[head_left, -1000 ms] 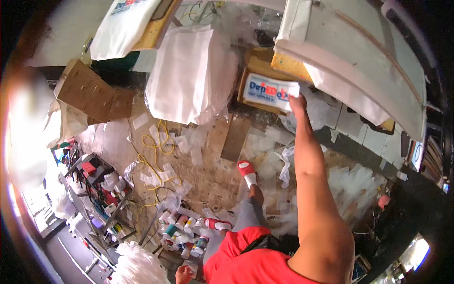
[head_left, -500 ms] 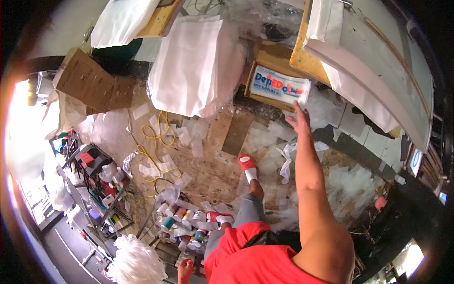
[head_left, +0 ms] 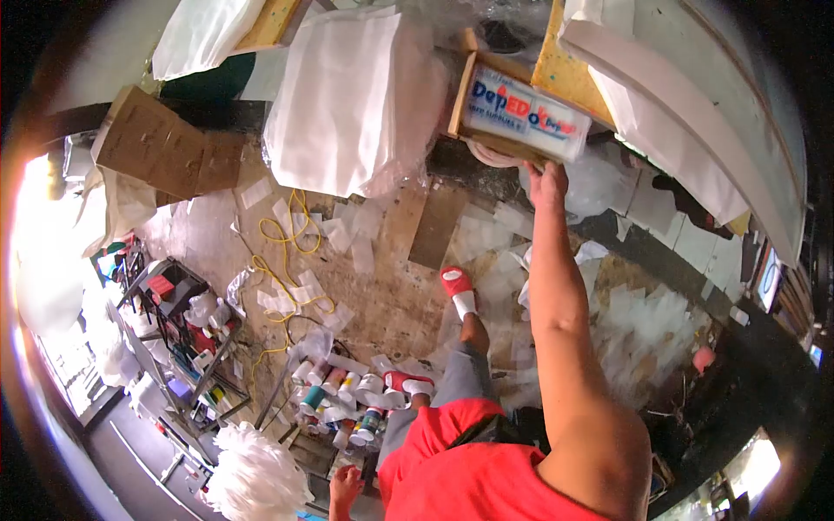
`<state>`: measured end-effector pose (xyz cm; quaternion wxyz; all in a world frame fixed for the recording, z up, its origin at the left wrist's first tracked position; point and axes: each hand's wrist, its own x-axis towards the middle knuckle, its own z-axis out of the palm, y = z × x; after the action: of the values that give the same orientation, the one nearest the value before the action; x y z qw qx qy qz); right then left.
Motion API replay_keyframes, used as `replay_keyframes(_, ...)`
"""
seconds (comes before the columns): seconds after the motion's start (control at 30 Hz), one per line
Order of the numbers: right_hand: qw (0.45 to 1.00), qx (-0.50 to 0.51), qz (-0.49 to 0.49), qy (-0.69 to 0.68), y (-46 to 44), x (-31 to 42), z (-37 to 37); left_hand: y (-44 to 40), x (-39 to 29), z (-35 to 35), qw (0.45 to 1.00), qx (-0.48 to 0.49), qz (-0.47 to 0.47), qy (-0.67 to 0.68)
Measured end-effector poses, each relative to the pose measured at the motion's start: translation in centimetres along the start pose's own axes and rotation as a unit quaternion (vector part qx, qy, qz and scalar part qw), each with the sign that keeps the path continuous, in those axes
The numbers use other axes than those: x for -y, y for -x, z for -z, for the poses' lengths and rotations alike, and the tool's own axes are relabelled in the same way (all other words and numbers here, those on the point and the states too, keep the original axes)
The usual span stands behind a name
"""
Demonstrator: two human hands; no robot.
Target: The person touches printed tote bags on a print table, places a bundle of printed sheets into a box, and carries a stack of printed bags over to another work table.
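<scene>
My right hand (head_left: 547, 184) reaches far forward, its fingers closed on the near edge of a shallow cardboard box (head_left: 497, 139). Inside the box lies a stack of white printed plastic bags (head_left: 526, 111) with blue and red "DepED" lettering. The box sits at a slant beside a yellow-edged board, and a pale rounded thing shows under its near side. Low in the view, my left hand (head_left: 346, 484) hangs near my body with fingers loosely curled; nothing shows in it. It is nearest to a bunch of white plastic (head_left: 254, 476).
A tall stack of white sheets (head_left: 347, 104) stands left of the box. A brown carton (head_left: 148, 139) sits further left. Yellow cord (head_left: 291, 239) and plastic scraps litter the floor. Several paint containers (head_left: 334, 391) crowd near my foot. A large white panel (head_left: 695, 104) slopes at right.
My right hand has gone from reaching with spread fingers to gripping the box's near edge. The box has shifted slightly away and to the right. My left hand stays low.
</scene>
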<state>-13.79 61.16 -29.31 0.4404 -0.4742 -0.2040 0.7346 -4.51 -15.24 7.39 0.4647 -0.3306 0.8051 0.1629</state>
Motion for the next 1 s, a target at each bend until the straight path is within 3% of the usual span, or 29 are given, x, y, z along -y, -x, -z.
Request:
replay_keyframes(0.2, 1.000, 0.025, 0.006, 0.017, -0.4, 3.0, -2.0, -1.6, -0.4, 0.3, 0.999, 0.026, -0.007, 0.021)
replay_keyframes(0.37, 0.992, -0.032, -0.069, 0.104, 1.0, 0.9, 0.0, -2.9, 0.3, 1.0, 0.999, 0.034, -0.012, 0.022)
replay_keyframes(0.7, 0.998, -0.043, -0.044, 0.034, 2.2, -1.3, 1.9, -3.3, 0.1, 1.4, 0.997, 0.025, -0.010, 0.068)
replay_keyframes(0.83, 0.989, -0.037, -0.131, 0.057, 2.8, -0.5, 2.6, -4.4, -0.7, 1.5, 0.998, 0.036, -0.050, 0.033)
replay_keyframes(1.0, 0.985, -0.057, -0.123, 0.109, 3.9, 1.4, 4.4, -5.8, -2.2, 2.0, 0.992, 0.019, -0.122, 0.013)
